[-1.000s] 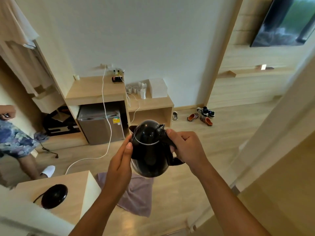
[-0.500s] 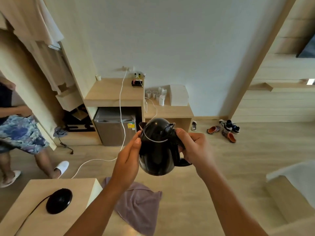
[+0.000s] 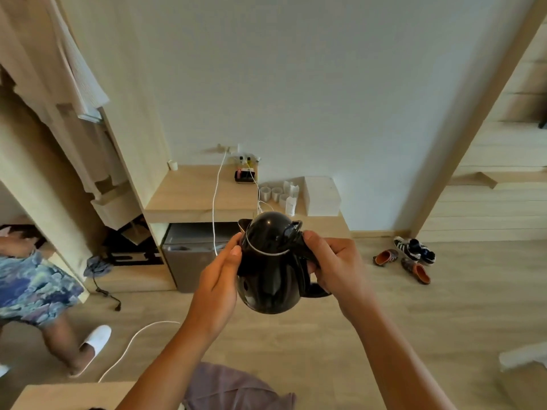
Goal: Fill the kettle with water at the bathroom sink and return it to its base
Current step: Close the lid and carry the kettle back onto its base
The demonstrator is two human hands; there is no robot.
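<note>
Black kettle (image 3: 270, 261) held in mid-air at chest height, above the wood floor (image 3: 384, 321), lid shut, spout pointing away & left. Right hand (image 3: 334, 263) wrapped round the handle, thumb on top near the lid hinge; left hand (image 3: 219, 279) flat against the kettle's left side, fingers straight, fingertips (image 3: 235, 250) touching just under the silver band. Behind it: a stepped wood surface (image 3: 189, 190) against the wall w/ white cups (image 3: 270, 193) and a white box (image 3: 321, 196) on the lower right part, white cable (image 3: 215, 202) hanging over the front edge down to the floor, grey mini fridge (image 3: 189, 255) underneath. Shoes (image 3: 410, 255) on the floor at right near the wall. Purple cloth (image 3: 236, 389) on the floor at bottom. Another person's leg w/ a white slipper (image 3: 94, 341) at left.
</note>
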